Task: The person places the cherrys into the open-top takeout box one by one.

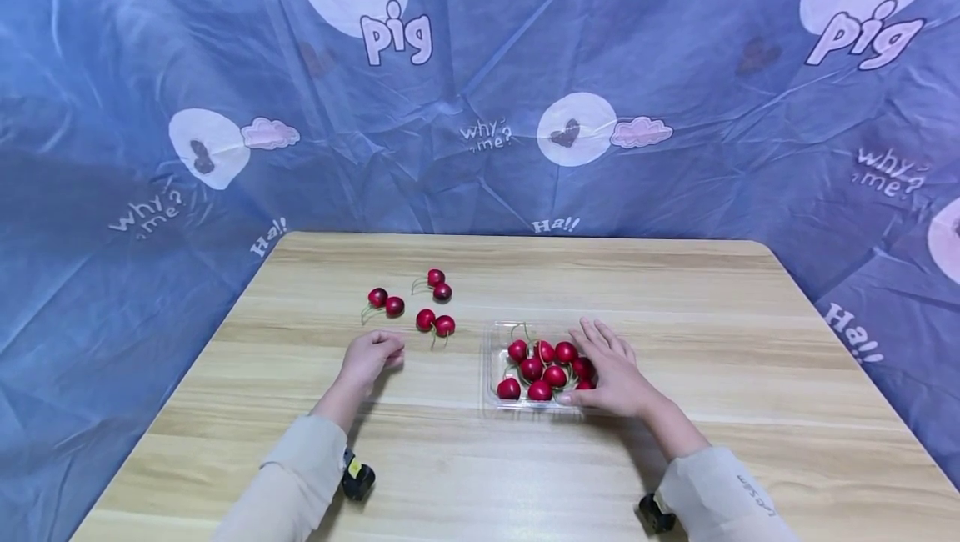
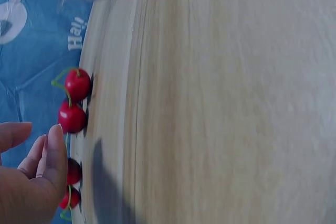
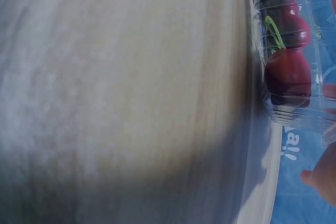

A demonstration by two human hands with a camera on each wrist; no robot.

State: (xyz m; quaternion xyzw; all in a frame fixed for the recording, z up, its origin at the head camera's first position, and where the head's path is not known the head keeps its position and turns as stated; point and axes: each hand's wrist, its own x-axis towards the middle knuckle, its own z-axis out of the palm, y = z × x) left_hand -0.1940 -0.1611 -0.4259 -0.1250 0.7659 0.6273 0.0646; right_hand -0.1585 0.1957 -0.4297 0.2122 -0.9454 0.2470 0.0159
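Observation:
A clear plastic box (image 1: 491,388) filled with red cherries (image 1: 554,376) sits on the table, right of centre. Over its right end spreads my right hand (image 1: 617,379), thumb toward the near rim and fingers toward the far side, fanned out. In the right wrist view, the box wall (image 3: 294,116) and stemmed cherries (image 3: 287,74) show at the right edge, partly cut off. My left hand (image 1: 372,358) hovers near the loose cherries with relaxed fingers and nothing in them. Closest to it is a stemmed cherry pair (image 1: 436,323), beyond its fingertips; the left wrist view shows cherries (image 2: 72,117) past the fingers.
Two more cherry pairs lie farther back: one at the left (image 1: 386,302) and one behind it (image 1: 439,285). All rest on a light wooden table (image 1: 465,467). A blue printed cloth (image 1: 465,183) hangs behind the table's far edge and along its sides.

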